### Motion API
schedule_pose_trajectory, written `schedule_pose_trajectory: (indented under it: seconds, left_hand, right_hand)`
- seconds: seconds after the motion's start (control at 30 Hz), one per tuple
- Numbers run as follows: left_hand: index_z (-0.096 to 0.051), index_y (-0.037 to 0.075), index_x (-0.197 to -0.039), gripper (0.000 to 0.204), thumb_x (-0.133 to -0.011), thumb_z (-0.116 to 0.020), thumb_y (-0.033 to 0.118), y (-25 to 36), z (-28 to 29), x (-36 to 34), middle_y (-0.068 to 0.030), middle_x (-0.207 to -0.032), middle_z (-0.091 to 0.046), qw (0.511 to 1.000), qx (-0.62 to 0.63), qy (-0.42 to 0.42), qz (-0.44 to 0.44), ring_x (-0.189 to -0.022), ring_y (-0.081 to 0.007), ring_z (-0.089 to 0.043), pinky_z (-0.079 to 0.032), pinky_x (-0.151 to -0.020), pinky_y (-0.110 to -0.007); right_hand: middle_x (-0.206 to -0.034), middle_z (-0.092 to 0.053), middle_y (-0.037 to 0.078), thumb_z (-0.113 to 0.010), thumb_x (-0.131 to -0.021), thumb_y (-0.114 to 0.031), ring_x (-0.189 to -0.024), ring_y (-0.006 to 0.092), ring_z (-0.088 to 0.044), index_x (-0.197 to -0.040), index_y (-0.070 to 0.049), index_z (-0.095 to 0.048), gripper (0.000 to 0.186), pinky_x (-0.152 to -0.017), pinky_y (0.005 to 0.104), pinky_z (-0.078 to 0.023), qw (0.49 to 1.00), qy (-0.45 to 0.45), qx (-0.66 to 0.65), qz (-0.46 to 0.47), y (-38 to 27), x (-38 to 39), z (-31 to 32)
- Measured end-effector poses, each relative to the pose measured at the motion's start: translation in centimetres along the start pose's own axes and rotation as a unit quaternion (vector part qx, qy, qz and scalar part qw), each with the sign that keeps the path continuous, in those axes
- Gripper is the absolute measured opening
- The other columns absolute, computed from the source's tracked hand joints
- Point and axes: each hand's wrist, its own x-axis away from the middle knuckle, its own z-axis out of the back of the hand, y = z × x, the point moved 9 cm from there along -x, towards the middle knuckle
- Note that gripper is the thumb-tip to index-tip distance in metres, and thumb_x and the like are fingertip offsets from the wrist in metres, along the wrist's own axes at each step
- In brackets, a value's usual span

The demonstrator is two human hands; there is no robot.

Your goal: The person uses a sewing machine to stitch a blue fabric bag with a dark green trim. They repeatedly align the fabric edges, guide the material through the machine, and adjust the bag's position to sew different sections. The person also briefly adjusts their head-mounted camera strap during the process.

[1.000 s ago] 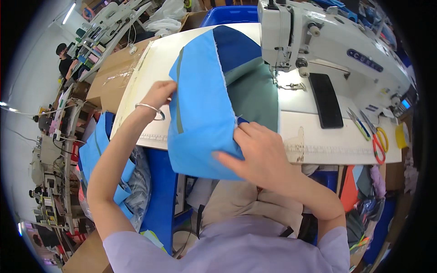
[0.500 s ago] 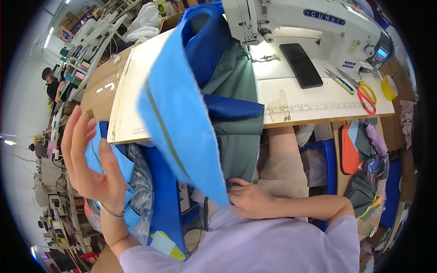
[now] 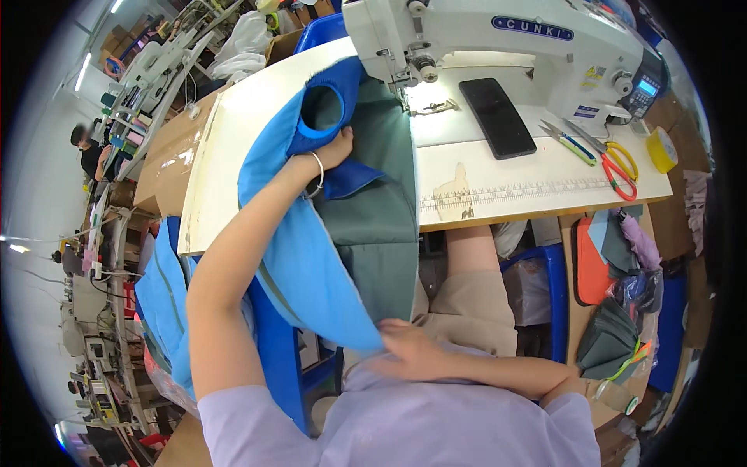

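Observation:
A sewn cloth piece lies across the sewing table, its light blue panel [image 3: 299,265] on the left and its dark green panel [image 3: 381,272] on the right. On it a dark blue textured section [image 3: 346,86] curls round a round opening. My left hand [image 3: 336,148] is closed on the dark blue cloth just below that opening, its fingertips partly hidden. At the cloth's lower edge, over my lap, my right hand [image 3: 412,350] touches the corner; its fingers are smeared by motion. The green panel runs up beside the needle area of a white sewing machine [image 3: 467,31].
Right of the needle on the sewing table [image 3: 537,175] lie a black phone [image 3: 496,117], thread snips [image 3: 569,144], scissors [image 3: 618,167] and yellow tape [image 3: 661,150]. More light blue cloth [image 3: 165,300] hangs at the left. A blue stool [image 3: 556,303] stands at right.
My left hand has come from the raised, open position at the left onto the dark blue cloth. The light blue panel has dropped flatter on the table; my right hand stays near its corner.

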Motion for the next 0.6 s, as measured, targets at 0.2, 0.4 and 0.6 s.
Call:
schedule_pose_trajectory:
  seconds: [0.2,0.4,0.6]
  left_hand:
    - [-0.050,0.000,-0.145,0.062,-0.101,-0.055,0.043,1.3,0.6,0.5,-0.0217,-0.151,-0.050,0.976,0.204,-0.020,-0.076,-0.141,-0.0395,-0.045,-0.034,-0.119,-0.046]
    - [-0.074,0.005,-0.115,0.029,-0.090,-0.061,-0.002,7.5,7.7,3.2,-0.0142,-0.125,-0.070,0.934,0.248,0.076,-0.247,-0.124,-0.0329,-0.062,-0.047,-0.108,-0.042]
    - [-0.072,0.005,-0.098,0.028,-0.076,-0.061,-0.008,16.0,8.8,2.2,-0.0083,-0.109,-0.071,0.883,0.210,-0.004,-0.419,-0.113,-0.0315,-0.064,-0.049,-0.106,-0.046]
  right_hand:
    - [-0.113,-0.069,0.012,-0.076,-0.091,-0.022,-0.103,0.0229,-0.064,-0.127,0.000,-0.061,0.045,-0.093,0.0363,-0.051,0.835,0.214,-0.388,-0.325,12.1,3.0,3.8]
    - [-0.122,-0.065,0.017,-0.074,-0.086,-0.017,-0.112,0.0266,-0.063,-0.128,0.004,-0.060,0.049,-0.099,0.0370,-0.048,0.925,0.196,-0.169,-0.277,13.4,-1.1,9.9]
    - [-0.101,-0.069,0.015,-0.065,-0.096,-0.020,-0.099,0.0169,-0.062,-0.122,0.005,-0.063,0.036,-0.088,0.0353,-0.049,0.853,0.110,-0.418,-0.291,12.5,-1.3,6.2]
